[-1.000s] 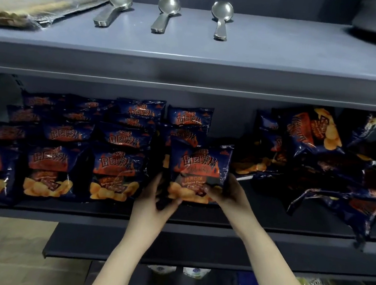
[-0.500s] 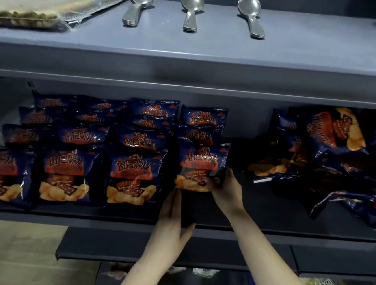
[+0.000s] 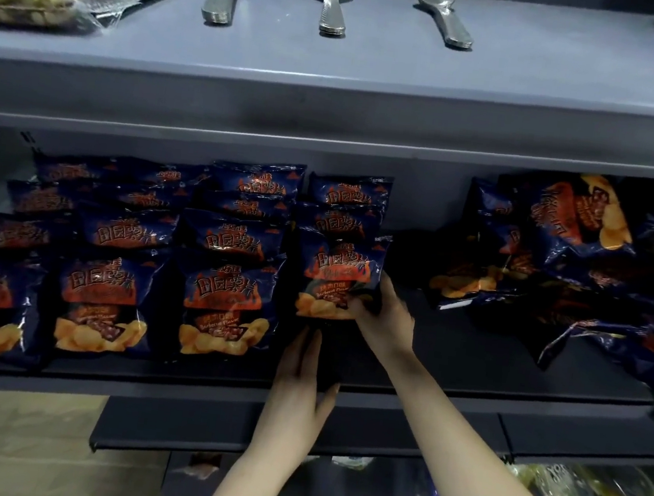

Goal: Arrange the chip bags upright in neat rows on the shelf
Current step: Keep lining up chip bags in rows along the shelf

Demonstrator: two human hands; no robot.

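On the shelf point(image 3: 467, 361), three rows point(image 3: 121, 249) of bags stand upright at the left, front to back, so I judge the job past halfway. The left hand point(image 3: 299, 371) is open, fingers straight, at the shelf's front just below the bag point(image 3: 339, 265) that heads a shorter fourth row. The right hand point(image 3: 385, 315) pinches that bag's lower right corner. Further right, a pile point(image 3: 569, 251) lies jumbled, still to sort. The bags read 田园薯片 and "Barbecue Flavor".
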